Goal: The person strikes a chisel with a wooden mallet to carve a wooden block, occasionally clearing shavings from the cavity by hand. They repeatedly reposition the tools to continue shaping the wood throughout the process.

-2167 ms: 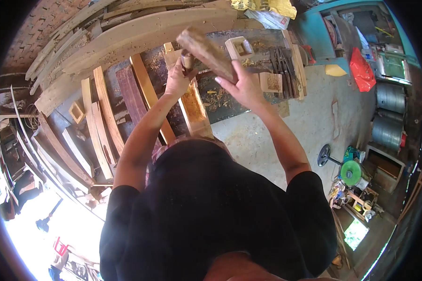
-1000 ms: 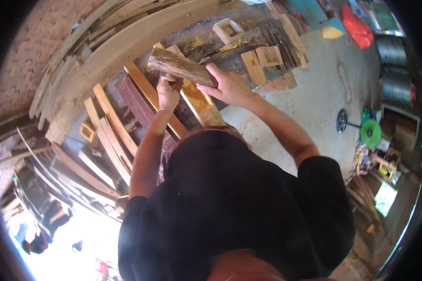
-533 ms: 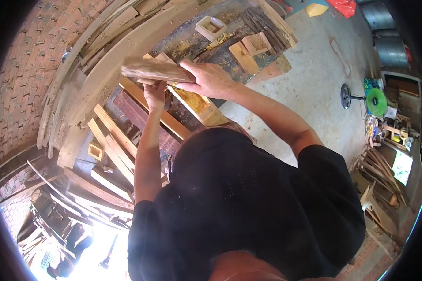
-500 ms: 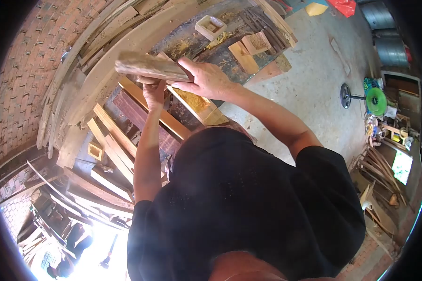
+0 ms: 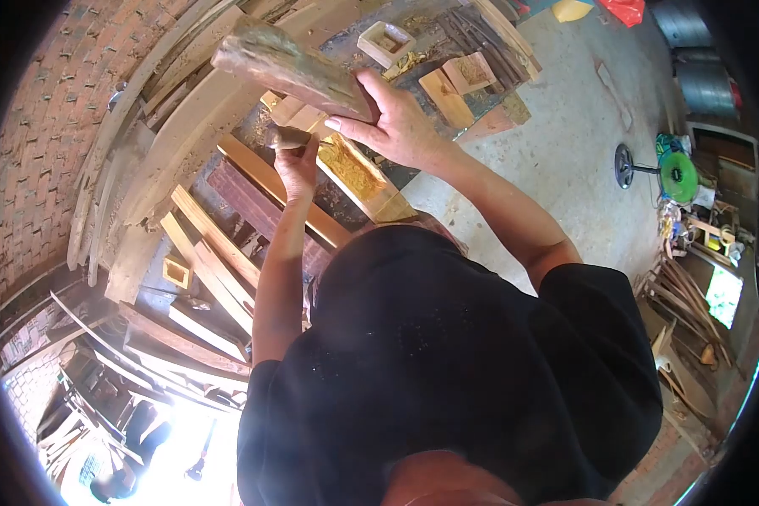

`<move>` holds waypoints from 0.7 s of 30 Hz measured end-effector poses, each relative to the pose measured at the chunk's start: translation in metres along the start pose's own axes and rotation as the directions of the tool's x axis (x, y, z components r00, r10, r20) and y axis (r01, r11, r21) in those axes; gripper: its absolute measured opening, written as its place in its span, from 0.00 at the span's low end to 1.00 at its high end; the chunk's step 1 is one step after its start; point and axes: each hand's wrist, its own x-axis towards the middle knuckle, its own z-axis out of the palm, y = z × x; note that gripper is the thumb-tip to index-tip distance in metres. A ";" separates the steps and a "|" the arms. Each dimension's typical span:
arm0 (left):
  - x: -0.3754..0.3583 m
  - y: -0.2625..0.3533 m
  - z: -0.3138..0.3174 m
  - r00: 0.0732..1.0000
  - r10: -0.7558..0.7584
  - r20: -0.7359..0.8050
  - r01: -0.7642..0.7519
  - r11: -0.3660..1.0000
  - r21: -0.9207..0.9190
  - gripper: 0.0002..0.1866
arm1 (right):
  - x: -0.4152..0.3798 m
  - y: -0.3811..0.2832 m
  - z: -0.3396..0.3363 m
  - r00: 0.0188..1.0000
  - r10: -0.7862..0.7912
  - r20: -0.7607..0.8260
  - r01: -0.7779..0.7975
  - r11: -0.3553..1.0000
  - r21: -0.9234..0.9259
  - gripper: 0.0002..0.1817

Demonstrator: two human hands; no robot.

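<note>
My right hand (image 5: 403, 128) is closed around one end of a thick, rough piece of wood (image 5: 295, 72), which is raised and slants up to the left. Lower down, my left hand (image 5: 295, 174) is wrapped round a chisel (image 5: 288, 137) whose wooden handle end points left. Its blade is mostly hidden, near the upper end of a hollowed wooden block (image 5: 388, 201). Yellow shavings (image 5: 350, 169) lie in that block's recess. The raised wood and the chisel handle are apart.
Planks (image 5: 215, 228) lie to the left, beside a small square wooden frame (image 5: 176, 271). Farther off are a hollowed box (image 5: 385, 42) and wood pieces (image 5: 447, 98). A green fan (image 5: 677, 180) stands on the right. A brick wall (image 5: 84, 101) borders the left.
The rough wood in my right hand has lifted away from the chisel and tilted. My left hand, still holding the chisel, has shifted slightly right in view.
</note>
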 end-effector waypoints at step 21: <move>0.010 -0.012 0.003 0.991 -0.111 0.070 0.118 0.986 -0.121 0.19 | 0.007 0.035 -0.007 0.976 0.025 0.217 0.036 0.961 -0.274 0.27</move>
